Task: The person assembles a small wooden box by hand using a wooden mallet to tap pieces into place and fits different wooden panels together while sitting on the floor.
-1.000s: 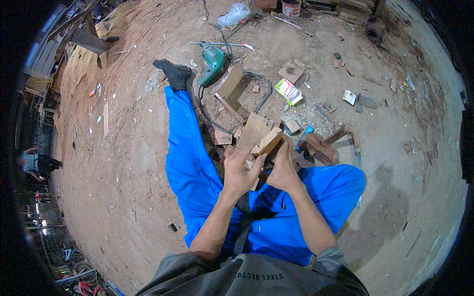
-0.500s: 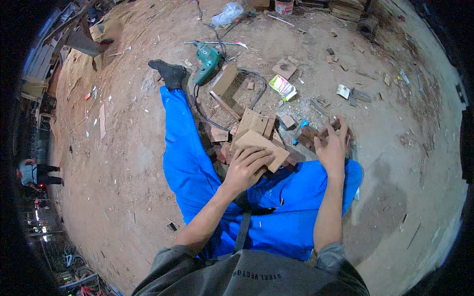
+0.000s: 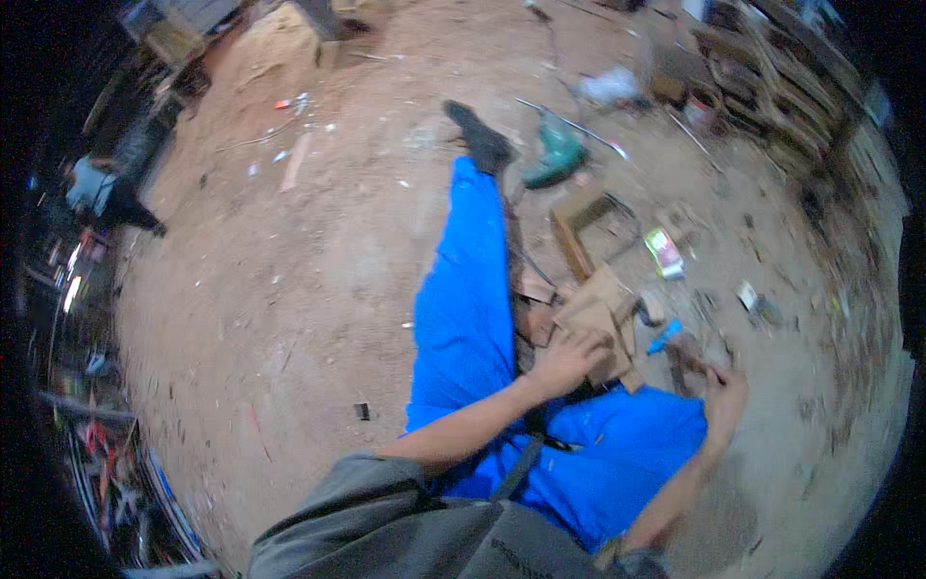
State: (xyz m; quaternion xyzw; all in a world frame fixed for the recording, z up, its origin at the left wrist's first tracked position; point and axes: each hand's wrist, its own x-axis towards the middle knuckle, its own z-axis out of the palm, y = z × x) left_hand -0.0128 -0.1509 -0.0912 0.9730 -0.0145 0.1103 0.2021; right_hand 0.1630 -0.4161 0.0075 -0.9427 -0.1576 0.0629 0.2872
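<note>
My left hand (image 3: 577, 359) is closed over the near edge of a small light-brown wooden board (image 3: 612, 361), its fingers bent on top. Under and beyond it lies a loose pile of similar wooden pieces (image 3: 590, 301) between my legs. My right hand (image 3: 725, 398) is by my right knee, fingers bent at the end of a dark brown wood block (image 3: 687, 355). Motion blur hides whether those fingers grip the block. A bright blue object (image 3: 665, 337) lies just beyond the block.
Past the pile stands an angled wooden frame piece (image 3: 576, 236) with a dark cable around it. A green power drill (image 3: 557, 152) lies beyond my left foot, beside a thin metal rod (image 3: 579, 127). A colourful packet (image 3: 664, 253) rests on the dirt. Another person (image 3: 106, 193) is far left.
My view has swung left, so the scene sits further right and is blurred. My left hand stays on the board. My right hand's fingers, spread before, are now more bent.
</note>
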